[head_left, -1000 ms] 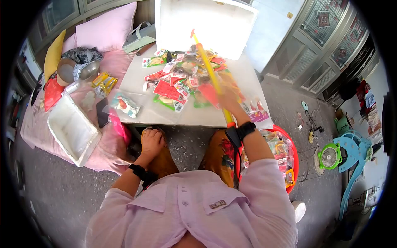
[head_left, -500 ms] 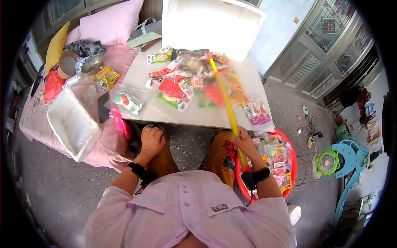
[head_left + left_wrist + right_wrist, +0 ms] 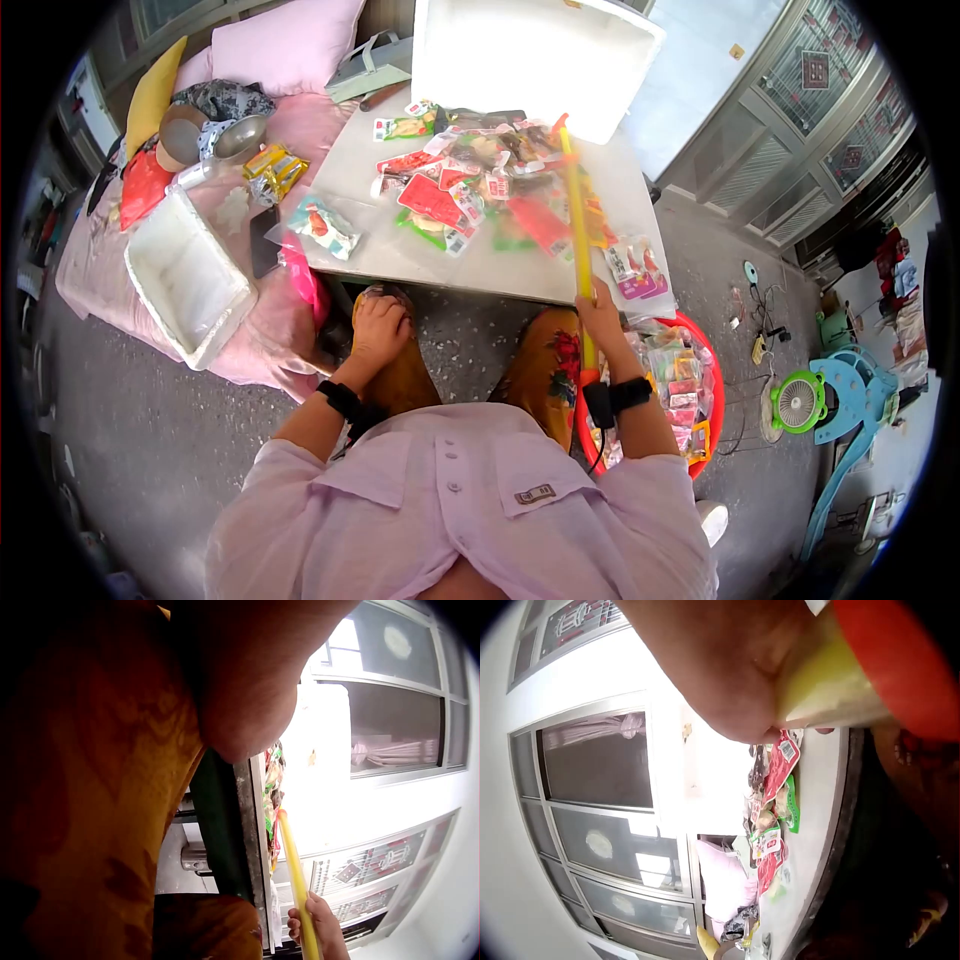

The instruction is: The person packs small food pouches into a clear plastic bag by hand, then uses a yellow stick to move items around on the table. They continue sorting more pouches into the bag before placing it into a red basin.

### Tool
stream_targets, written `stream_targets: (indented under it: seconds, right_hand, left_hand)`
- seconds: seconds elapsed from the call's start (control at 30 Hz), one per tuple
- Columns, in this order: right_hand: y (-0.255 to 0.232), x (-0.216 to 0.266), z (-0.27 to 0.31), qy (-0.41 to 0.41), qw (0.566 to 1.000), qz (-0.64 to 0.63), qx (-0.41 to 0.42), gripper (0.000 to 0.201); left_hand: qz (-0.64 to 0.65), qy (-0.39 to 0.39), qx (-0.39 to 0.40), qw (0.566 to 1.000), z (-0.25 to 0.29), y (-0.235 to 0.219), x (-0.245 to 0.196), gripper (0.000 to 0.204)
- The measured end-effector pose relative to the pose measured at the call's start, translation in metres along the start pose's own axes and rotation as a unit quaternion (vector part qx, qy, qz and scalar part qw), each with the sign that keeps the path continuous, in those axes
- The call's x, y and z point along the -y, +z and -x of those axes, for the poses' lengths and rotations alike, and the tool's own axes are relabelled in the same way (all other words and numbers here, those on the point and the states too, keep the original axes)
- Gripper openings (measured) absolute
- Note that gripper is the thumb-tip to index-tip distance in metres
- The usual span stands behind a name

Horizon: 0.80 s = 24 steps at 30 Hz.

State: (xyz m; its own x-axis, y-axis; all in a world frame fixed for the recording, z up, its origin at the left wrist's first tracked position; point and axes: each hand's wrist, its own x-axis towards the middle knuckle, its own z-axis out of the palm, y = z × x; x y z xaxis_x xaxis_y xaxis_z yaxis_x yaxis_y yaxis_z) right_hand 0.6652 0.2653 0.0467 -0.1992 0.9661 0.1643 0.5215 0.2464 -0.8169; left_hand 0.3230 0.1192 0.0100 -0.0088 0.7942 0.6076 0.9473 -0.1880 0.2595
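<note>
Since the earlier frame, the yellow stick (image 3: 578,220) has been drawn back with the right hand (image 3: 600,315) from above the table (image 3: 345,200) to its near edge. Fingers curl round its lower part, probably for long reach; its tip points to twelve o'clock. Loosely relaxed, the left hand (image 3: 380,328) rests on the knee, gripping nothing. Packets (image 3: 432,200) lie at the right hand's ten o'clock, the red basin (image 3: 716,400) at five. Behind the packets, a white foam box (image 3: 530,60) blocks the far side.
</note>
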Motion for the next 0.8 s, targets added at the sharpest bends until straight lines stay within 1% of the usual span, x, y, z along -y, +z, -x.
stream_targets:
  seconds: [0.07,0.1,0.13,0.17,0.2,0.23,0.27,0.3,0.33,0.37,0.4,0.47,0.5,0.53,0.57,0.6,0.63,0.67,0.7,0.77,0.8]
  right_hand:
    - [0.004,0.017,0.024,0.057,0.996,-0.065,0.009,0.047]
    - [0.007,0.033,0.034,0.088,0.991,-0.097,0.015,0.047]
    - [0.011,0.053,0.038,0.098,0.986,-0.132,0.014,0.048]
    - [0.019,0.067,0.038,0.088,0.979,-0.180,0.023,0.048]
    - [0.031,0.078,0.036,0.079,0.970,-0.229,0.035,0.049]
    - [0.052,0.095,0.030,0.067,0.955,-0.281,0.061,0.049]
    - [0.064,0.110,0.026,0.072,0.938,-0.327,0.092,0.051]
    - [0.080,0.120,0.022,0.079,0.929,-0.343,0.112,0.051]
    - [0.095,0.129,0.019,0.086,0.920,-0.359,0.130,0.051]
    - [0.108,0.136,0.016,0.094,0.911,-0.375,0.145,0.051]
    - [0.119,0.141,0.013,0.089,0.905,-0.379,0.170,0.050]
    - [0.136,0.146,0.006,0.083,0.895,-0.384,0.212,0.049]
    - [0.143,0.146,0.005,0.029,0.905,-0.356,0.232,0.048]
    - [0.148,0.144,0.006,-0.023,0.911,-0.327,0.250,0.046]
    - [0.151,0.138,0.006,-0.074,0.915,-0.296,0.264,0.045]
    - [0.154,0.128,0.004,-0.074,0.906,-0.293,0.296,0.040]
    - [0.150,0.126,0.005,-0.025,0.904,-0.298,0.305,0.039]
    - [0.145,0.126,0.006,0.024,0.900,-0.302,0.314,0.038]
    - [0.141,0.124,0.007,0.073,0.893,-0.305,0.323,0.037]
    - [0.138,0.111,0.005,0.078,0.904,-0.286,0.309,0.030]
    - [0.138,0.104,0.002,0.079,0.909,-0.276,0.302,0.028]
  left_hand:
    - [0.001,0.001,0.007,1.000,-0.001,-0.004,-0.001,0.016]
    - [0.029,0.000,0.032,0.999,0.000,-0.005,-0.005,0.017]
    - [0.056,-0.002,0.056,0.997,0.000,-0.004,-0.011,0.017]
    - [0.080,-0.005,0.078,0.994,-0.002,-0.004,-0.019,0.018]
    - [0.204,-0.007,0.147,0.968,-0.007,-0.004,-0.042,0.021]
    - [0.318,-0.021,0.206,0.925,-0.008,-0.010,-0.063,0.025]
    - [0.421,-0.079,0.301,0.852,-0.012,-0.016,-0.077,0.028]
    - [0.515,-0.131,0.385,0.754,-0.016,-0.021,-0.087,0.032]
    - [0.583,-0.162,0.411,0.682,-0.016,-0.021,-0.093,0.031]
    - [0.645,-0.189,0.433,0.601,-0.016,-0.022,-0.097,0.031]
    - [0.670,-0.258,0.409,0.563,-0.018,-0.031,-0.102,0.027]
    - [0.706,-0.322,0.338,0.532,-0.014,-0.032,-0.099,0.026]
    - [0.721,-0.353,0.304,0.512,-0.012,-0.032,-0.097,0.026]
    - [0.705,-0.398,0.258,0.527,-0.015,-0.036,-0.092,0.024]
    - [0.703,-0.405,0.224,0.539,-0.020,-0.038,-0.082,0.021]
    - [0.682,-0.413,0.198,0.570,-0.024,-0.038,-0.066,0.018]
    - [0.658,-0.438,0.181,0.586,-0.034,-0.042,-0.050,0.018]
    - [0.642,-0.470,0.147,0.588,-0.044,-0.048,-0.034,0.017]
    - [0.650,-0.468,0.124,0.585,-0.047,-0.041,-0.006,0.018]
    - [0.627,-0.498,0.074,0.594,-0.069,-0.046,0.032,0.023]
    - [0.609,-0.493,0.056,0.619,-0.081,-0.045,0.053,0.024]
